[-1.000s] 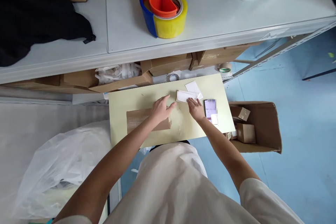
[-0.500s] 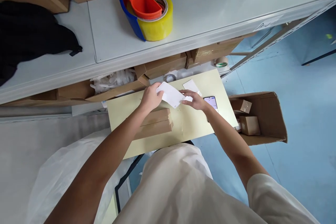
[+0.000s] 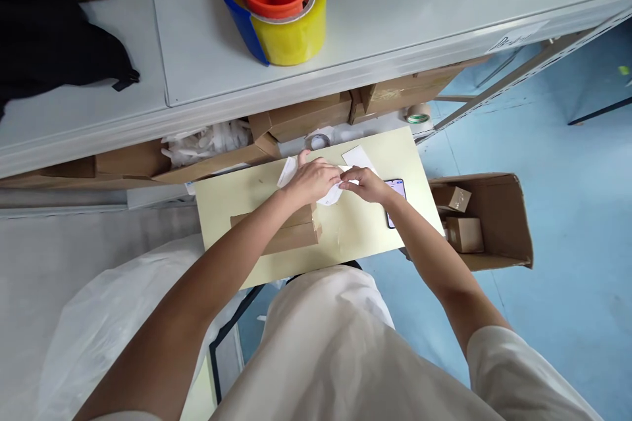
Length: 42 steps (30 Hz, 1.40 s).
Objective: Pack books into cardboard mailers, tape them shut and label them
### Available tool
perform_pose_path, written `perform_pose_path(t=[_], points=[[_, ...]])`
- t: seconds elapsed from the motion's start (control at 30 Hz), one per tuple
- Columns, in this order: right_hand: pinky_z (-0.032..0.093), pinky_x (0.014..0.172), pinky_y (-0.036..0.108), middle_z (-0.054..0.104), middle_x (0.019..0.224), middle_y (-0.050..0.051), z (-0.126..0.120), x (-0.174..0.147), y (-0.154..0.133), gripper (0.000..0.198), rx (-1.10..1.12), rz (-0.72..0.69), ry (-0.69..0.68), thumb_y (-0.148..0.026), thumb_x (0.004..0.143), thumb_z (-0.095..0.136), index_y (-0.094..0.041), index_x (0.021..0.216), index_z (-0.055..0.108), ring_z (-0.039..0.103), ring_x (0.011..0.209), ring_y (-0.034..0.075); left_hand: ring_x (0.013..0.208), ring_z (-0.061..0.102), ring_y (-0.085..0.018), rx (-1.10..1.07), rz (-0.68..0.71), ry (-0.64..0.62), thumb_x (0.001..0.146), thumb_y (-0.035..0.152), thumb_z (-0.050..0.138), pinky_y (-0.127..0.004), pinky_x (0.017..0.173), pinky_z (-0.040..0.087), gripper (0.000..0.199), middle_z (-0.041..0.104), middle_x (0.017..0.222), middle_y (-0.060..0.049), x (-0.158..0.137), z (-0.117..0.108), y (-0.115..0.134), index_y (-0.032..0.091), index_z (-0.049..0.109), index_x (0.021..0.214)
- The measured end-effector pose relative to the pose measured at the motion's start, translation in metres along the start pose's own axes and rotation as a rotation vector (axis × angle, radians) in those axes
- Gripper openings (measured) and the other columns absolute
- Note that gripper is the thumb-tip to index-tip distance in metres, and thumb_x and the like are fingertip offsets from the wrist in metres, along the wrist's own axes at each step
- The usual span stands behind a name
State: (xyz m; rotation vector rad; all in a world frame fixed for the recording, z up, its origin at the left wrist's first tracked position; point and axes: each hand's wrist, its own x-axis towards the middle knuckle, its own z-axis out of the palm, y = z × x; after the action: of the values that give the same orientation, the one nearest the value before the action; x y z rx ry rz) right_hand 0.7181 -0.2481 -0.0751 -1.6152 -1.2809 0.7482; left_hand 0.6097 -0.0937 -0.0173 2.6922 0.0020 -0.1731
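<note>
While left hand (image 3: 316, 181) lies across white paper (image 3: 332, 196), grip hidden, cannot tell, right hand (image 3: 363, 183) pinches paper's edge. Paper over table (image 3: 358, 233) at right hand's nine o'clock, phone (image 3: 395, 191) at four; cardboard box (image 3: 296, 237) at left hand's seven.

Shirt (image 3: 336, 355): off-white, loose-fitting, creased at front. Sleeves (image 3: 513, 358): short, same colour. Left hand (image 3: 313, 181) and right hand (image 3: 366, 184): bare. Black material (image 3: 353, 264) shows between shirt and counter's (image 3: 358, 233) near edge.
</note>
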Motion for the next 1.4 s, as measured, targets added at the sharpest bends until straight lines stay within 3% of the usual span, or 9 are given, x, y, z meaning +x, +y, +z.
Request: perform_pose_path(t=[0.17,0.37,0.5,0.77,0.93,1.03,1.17,1.27,1.4], points=[[0.039,0.098,0.041,0.072,0.085,0.003,-0.001,-0.004,0.000,0.028,-0.001,0.070,0.032,-0.045,0.088,0.052,-0.022,0.080,0.067,0.064,0.080,0.018,0.091,0.062,-0.021,-0.077,-0.151,-0.009,0.090,0.026,0.042,-0.048,0.099,0.024,0.027,0.071,0.086,-0.003,0.003,0.003,-0.007,0.022,0.067,0.080],[0.048,0.080,0.033,0.067,0.103,0.004,-0.005,-0.009,0.011,0.041,-0.004,0.120,0.003,-0.027,0.073,0.068,-0.021,0.112,0.057,0.061,0.087,0.019,0.082,0.062,-0.019,-0.088,-0.158,-0.033,0.091,0.032,0.042,-0.030,0.071,0.039,0.028,0.070,0.090,-0.005,0.007,0.001,-0.021,0.021,0.067,0.090],[0.047,0.084,0.038,0.069,0.091,0.005,-0.011,-0.010,0.028,0.025,-0.188,0.124,-0.049,-0.018,0.072,0.063,-0.019,0.097,0.064,0.061,0.084,0.021,0.084,0.062,-0.020,-0.046,-0.224,0.038,0.091,0.033,0.041,-0.028,0.068,0.039,0.028,0.070,0.096,-0.006,0.004,-0.002,-0.034,0.021,0.068,0.092],[0.018,0.111,0.058,0.061,0.126,0.009,-0.034,-0.019,0.065,0.042,-0.626,0.204,-0.260,0.003,0.068,0.051,-0.020,0.097,0.069,0.044,0.130,0.029,0.086,0.064,-0.021,-0.252,-0.351,0.206,0.089,0.031,0.044,-0.030,0.077,0.044,0.027,0.072,0.095,-0.007,-0.017,-0.001,-0.052,0.019,0.069,0.092],[0.028,0.108,0.058,0.043,0.143,0.016,-0.011,-0.015,0.009,0.059,-0.388,0.186,-0.055,-0.022,0.075,0.066,-0.020,0.132,0.050,0.035,0.134,0.035,0.085,0.065,-0.018,-0.414,-0.352,0.308,0.087,0.033,0.049,-0.029,0.077,0.046,0.025,0.072,0.094,-0.005,-0.032,0.001,-0.026,0.020,0.069,0.095],[0.052,0.083,0.041,0.063,0.116,0.012,0.023,-0.010,-0.041,0.075,0.141,0.165,0.076,-0.043,0.076,0.067,-0.022,0.140,0.035,0.063,0.097,0.024,0.078,0.065,-0.017,-0.488,-0.357,0.356,0.085,0.035,0.054,-0.029,0.075,0.047,0.025,0.072,0.089,-0.004,-0.049,-0.007,-0.002,0.020,0.068,0.098],[0.050,0.057,0.028,0.064,0.075,0.000,0.052,-0.015,-0.082,0.053,0.420,0.260,0.243,-0.045,0.077,0.064,-0.021,0.122,0.048,0.060,0.063,0.014,0.071,0.065,-0.017,-0.719,-0.390,0.371,0.078,0.038,0.062,-0.029,0.067,0.049,0.035,0.071,0.082,-0.004,-0.102,-0.020,0.016,0.019,0.063,0.107],[0.050,0.061,0.030,0.065,0.084,0.003,0.058,-0.024,-0.102,0.044,0.344,0.208,0.338,-0.043,0.081,0.060,-0.021,0.117,0.049,0.061,0.070,0.017,0.072,0.066,-0.018,-1.013,-0.432,0.377,0.072,0.040,0.068,-0.029,0.066,0.050,0.034,0.072,0.081,-0.006,-0.152,-0.015,0.021,0.017,0.065,0.097],[0.049,0.081,0.044,0.064,0.105,0.012,0.076,-0.037,-0.148,0.046,-0.182,0.055,0.494,-0.038,0.082,0.060,-0.021,0.123,0.049,0.061,0.094,0.026,0.073,0.066,-0.018,-1.228,-0.510,0.581,0.067,0.041,0.073,-0.029,0.071,0.050,0.026,0.072,0.080,-0.006,-0.194,0.004,0.036,0.018,0.067,0.076]])
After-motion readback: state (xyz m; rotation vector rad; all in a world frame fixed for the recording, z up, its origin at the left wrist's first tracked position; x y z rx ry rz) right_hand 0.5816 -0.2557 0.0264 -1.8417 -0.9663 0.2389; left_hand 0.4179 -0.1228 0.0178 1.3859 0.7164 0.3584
